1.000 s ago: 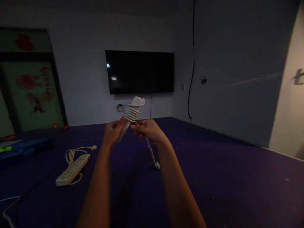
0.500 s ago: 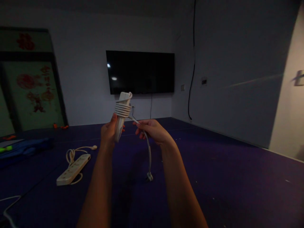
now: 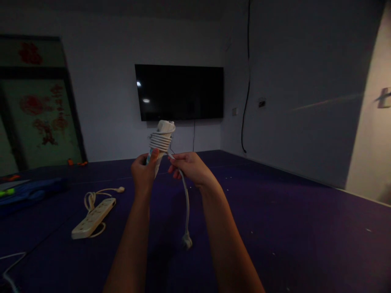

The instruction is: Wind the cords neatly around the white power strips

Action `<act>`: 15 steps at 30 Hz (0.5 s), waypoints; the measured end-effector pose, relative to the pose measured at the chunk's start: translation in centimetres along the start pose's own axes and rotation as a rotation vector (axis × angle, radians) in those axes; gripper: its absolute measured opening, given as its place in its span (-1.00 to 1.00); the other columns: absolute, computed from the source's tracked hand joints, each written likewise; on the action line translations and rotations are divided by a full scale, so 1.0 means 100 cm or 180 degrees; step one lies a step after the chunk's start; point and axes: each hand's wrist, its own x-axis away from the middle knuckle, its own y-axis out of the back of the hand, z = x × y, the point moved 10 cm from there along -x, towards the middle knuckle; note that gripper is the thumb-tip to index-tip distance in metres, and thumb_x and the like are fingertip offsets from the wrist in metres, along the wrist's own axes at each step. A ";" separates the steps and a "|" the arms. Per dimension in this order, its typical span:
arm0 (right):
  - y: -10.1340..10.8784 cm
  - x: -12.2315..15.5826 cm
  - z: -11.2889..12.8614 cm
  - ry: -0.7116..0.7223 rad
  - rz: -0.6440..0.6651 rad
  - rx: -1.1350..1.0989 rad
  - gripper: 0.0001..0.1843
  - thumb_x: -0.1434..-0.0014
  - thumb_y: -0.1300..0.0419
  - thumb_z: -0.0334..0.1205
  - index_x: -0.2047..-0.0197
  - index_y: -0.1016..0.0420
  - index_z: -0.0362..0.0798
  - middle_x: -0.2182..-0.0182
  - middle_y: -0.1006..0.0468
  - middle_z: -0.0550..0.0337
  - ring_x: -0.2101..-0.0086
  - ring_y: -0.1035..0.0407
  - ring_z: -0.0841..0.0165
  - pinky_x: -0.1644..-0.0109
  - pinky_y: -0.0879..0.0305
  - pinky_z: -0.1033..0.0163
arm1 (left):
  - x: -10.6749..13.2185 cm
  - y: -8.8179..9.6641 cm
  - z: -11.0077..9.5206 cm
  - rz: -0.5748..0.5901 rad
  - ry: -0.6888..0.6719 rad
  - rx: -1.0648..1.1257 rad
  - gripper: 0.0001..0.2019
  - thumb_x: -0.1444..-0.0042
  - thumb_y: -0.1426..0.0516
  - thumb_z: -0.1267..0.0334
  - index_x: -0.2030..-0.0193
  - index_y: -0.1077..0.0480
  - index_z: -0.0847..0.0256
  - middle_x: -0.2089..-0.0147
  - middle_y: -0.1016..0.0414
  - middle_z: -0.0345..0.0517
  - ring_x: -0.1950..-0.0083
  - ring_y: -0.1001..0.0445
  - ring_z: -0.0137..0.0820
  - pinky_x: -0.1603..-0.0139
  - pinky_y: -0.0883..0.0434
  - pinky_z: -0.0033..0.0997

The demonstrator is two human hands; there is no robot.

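A white power strip (image 3: 165, 127) is held up in front of me, tilted, its top end leaning right. Several turns of its white cord (image 3: 160, 141) wrap around the strip's upper half. My left hand (image 3: 145, 167) is closed around the lower part, with the thumb on the near face. Just to the right, my right hand (image 3: 189, 166) pinches the cord close to the strip. From those fingers the loose end hangs down to a plug (image 3: 187, 241), which dangles above the purple surface and is a little blurred.
A second power strip (image 3: 94, 219) lies at left with its cord bunched beside it. Blue cloth (image 3: 36, 193) is farther left, and a white cable (image 3: 12, 268) lies at the lower left. A television (image 3: 181, 93) hangs on the far wall; a black cable (image 3: 247, 106) runs down the right wall.
The wrapped strip has turned and shifted slightly right in my left hand. My right hand has come closer to it, and the hanging plug has swung left and lower.
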 end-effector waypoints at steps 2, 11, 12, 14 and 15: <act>0.000 0.001 0.003 0.0044 -0.0020 0.0040 -0.69 -0.22 -0.06 -0.51 0.55 -0.37 -0.15 0.71 -0.42 0.32 0.72 -0.23 0.58 0.63 -0.11 0.47 | 0.001 -0.003 -0.002 0.0062 -0.0092 -0.0046 -0.49 0.14 -0.18 -0.22 0.46 -0.45 0.30 0.53 -0.39 -0.17 0.49 -0.32 -0.45 0.49 -0.25 -0.48; 0.003 0.004 0.002 -0.0083 -0.0230 0.0140 -0.77 -0.18 -0.09 -0.54 0.48 -0.40 -0.19 0.72 -0.40 0.34 0.73 -0.22 0.58 0.65 -0.13 0.47 | 0.003 -0.008 -0.003 0.0067 -0.0266 -0.0280 -0.47 0.20 -0.21 -0.22 0.35 -0.42 0.29 0.47 -0.42 -0.16 0.45 -0.35 -0.41 0.42 -0.27 -0.45; 0.003 0.004 0.002 -0.0061 -0.0228 0.0134 -0.77 -0.18 -0.09 -0.53 0.49 -0.40 -0.19 0.72 -0.40 0.34 0.73 -0.22 0.59 0.66 -0.13 0.48 | 0.003 -0.007 -0.004 0.0047 -0.0292 -0.0331 -0.46 0.21 -0.21 -0.22 0.35 -0.42 0.28 0.47 -0.42 -0.16 0.44 -0.35 -0.41 0.41 -0.27 -0.44; 0.004 0.003 0.002 -0.0009 -0.0234 0.0123 -0.75 -0.18 -0.10 -0.51 0.52 -0.40 -0.18 0.72 -0.40 0.34 0.74 -0.21 0.60 0.66 -0.13 0.49 | 0.005 -0.006 -0.007 0.0022 -0.0329 -0.0429 -0.46 0.21 -0.22 -0.22 0.32 -0.42 0.28 0.44 -0.44 -0.14 0.42 -0.37 -0.39 0.38 -0.28 -0.43; 0.005 0.003 0.002 0.0015 -0.0254 0.0120 -0.75 -0.19 -0.12 -0.48 0.52 -0.40 -0.18 0.73 -0.40 0.34 0.74 -0.21 0.61 0.67 -0.13 0.50 | 0.006 -0.006 -0.009 0.0026 -0.0341 -0.0484 -0.45 0.21 -0.22 -0.22 0.30 -0.43 0.27 0.42 -0.45 -0.12 0.40 -0.39 -0.38 0.37 -0.28 -0.43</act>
